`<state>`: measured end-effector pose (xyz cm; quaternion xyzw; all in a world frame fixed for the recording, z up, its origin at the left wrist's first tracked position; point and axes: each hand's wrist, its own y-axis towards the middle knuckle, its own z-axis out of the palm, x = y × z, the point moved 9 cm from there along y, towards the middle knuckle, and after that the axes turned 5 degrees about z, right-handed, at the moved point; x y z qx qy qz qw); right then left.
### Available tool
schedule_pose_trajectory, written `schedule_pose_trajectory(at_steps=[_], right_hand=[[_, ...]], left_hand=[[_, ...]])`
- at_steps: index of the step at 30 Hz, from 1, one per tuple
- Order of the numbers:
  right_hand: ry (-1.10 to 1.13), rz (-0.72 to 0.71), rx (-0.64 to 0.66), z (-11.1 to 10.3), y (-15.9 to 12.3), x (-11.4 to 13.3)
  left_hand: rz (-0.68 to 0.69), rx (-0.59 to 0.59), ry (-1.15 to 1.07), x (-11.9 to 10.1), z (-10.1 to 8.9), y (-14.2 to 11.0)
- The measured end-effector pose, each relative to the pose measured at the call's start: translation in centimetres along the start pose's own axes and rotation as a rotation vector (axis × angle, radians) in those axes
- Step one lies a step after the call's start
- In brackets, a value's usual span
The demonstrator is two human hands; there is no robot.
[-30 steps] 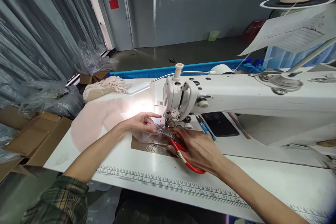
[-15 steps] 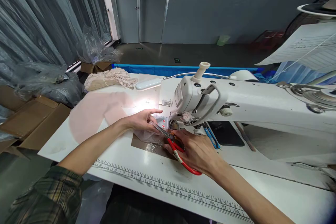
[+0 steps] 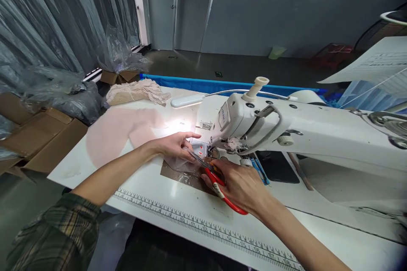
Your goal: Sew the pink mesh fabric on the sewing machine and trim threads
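Observation:
My right hand (image 3: 243, 186) is closed round red-handled scissors (image 3: 219, 186), whose blades point up-left toward the needle area of the white sewing machine (image 3: 286, 129). My left hand (image 3: 176, 146) rests on a thin, sheer piece of fabric (image 3: 178, 163) lying on the machine bed just left of the presser foot, forefinger stretched out, the other fingers pressing the fabric down. The scissor tips meet the fabric beside my left fingers. A small lamp (image 3: 186, 100) lights this spot.
A pale pink fabric piece (image 3: 114, 133) lies on the white table (image 3: 178, 211) to the left, with a bundle of cream lace (image 3: 136, 91) behind it. Blue snips (image 3: 259, 169) and a dark phone (image 3: 278, 172) lie under the machine arm. Cardboard boxes (image 3: 44, 139) stand at left.
The view has shifted left and up, so the machine head sits further right. Both hands stay at the needle area; the scissors hold nearly the same place against the fabric.

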<state>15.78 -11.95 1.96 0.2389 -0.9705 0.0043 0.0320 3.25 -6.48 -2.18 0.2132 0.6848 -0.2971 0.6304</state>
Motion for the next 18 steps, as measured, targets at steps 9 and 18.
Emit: schedule_pose_trajectory(at_steps=[9, 18], right_hand=[[0.169, -0.016, -0.016, -0.7, 0.2, 1.1], [0.075, 0.048, -0.274, -1.6, -6.4, -5.6]], left_hand=[[-0.004, 0.008, -0.011, 0.0, 0.0, -0.1], [0.245, -0.039, 0.408, -3.0, -1.0, -0.5]])
